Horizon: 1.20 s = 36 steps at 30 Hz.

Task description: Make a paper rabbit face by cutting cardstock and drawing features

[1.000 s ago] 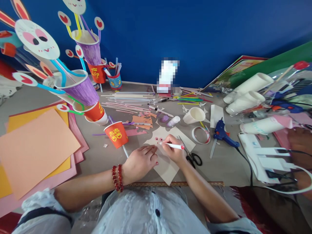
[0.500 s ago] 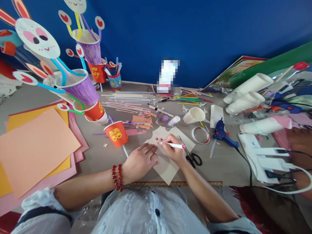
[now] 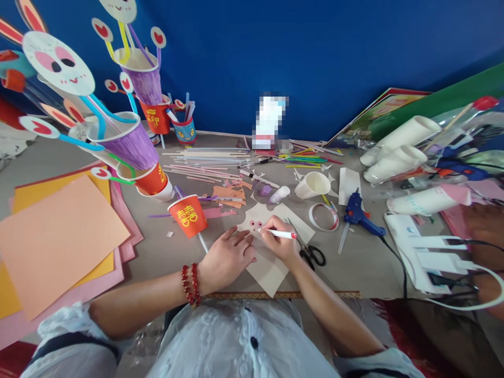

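Note:
A white marker (image 3: 280,233) with a red end is gripped in my right hand (image 3: 279,242), its tip at the white paper (image 3: 271,270). Two small red-rimmed round eyes are drawn on that paper, just above the tip. My left hand (image 3: 228,258) lies flat across the paper's left side, fingers stretched out. Black-handled scissors (image 3: 314,255) rest right of my right hand, blades partly over another white sheet (image 3: 297,223). To the left, an orange-red paper cup (image 3: 188,216) with yellow lettering sits on a white straw.
Rabbit-faced cup figures (image 3: 122,139) rise at the left behind coloured paper sheets (image 3: 63,236). Straws (image 3: 212,155), a white cup (image 3: 313,185) and a tape roll (image 3: 323,217) lie behind my hands. A blue glue gun (image 3: 360,215) and power strip (image 3: 413,257) are right; a person's arm (image 3: 484,231) shows there.
The marker and my right hand have shifted very slightly left. My left fingers have spread a little on the paper. The whole view has moved slightly.

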Motion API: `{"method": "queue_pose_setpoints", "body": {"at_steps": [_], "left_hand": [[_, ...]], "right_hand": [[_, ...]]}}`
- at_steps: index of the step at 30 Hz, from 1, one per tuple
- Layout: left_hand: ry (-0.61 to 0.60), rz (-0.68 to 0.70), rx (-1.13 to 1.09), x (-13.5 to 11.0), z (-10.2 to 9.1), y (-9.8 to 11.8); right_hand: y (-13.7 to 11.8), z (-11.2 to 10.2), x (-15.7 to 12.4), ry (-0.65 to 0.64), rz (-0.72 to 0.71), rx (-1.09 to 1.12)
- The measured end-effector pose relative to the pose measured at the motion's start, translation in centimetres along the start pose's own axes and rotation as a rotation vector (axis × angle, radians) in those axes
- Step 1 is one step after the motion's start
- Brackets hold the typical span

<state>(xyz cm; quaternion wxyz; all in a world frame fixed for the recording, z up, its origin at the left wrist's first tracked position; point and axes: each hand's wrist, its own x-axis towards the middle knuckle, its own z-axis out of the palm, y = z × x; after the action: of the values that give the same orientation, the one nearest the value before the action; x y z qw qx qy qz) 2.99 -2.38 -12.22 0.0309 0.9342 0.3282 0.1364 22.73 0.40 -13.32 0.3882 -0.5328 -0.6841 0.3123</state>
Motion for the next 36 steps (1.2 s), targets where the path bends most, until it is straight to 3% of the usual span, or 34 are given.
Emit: {"method": "queue_pose_setpoints", "body": {"at_steps": [21,36], "left_hand": [[-0.084,0.009,0.028,0.09,-0.23,0.01],[-0.067,0.012,0.021,0.32,-0.49,0.01]], "right_hand": [[-0.15,-0.14,0.05,0.022,-0.019,-0.006],[-0.24,-0.11,0.17,0.032,-0.014,-0.019]]}}
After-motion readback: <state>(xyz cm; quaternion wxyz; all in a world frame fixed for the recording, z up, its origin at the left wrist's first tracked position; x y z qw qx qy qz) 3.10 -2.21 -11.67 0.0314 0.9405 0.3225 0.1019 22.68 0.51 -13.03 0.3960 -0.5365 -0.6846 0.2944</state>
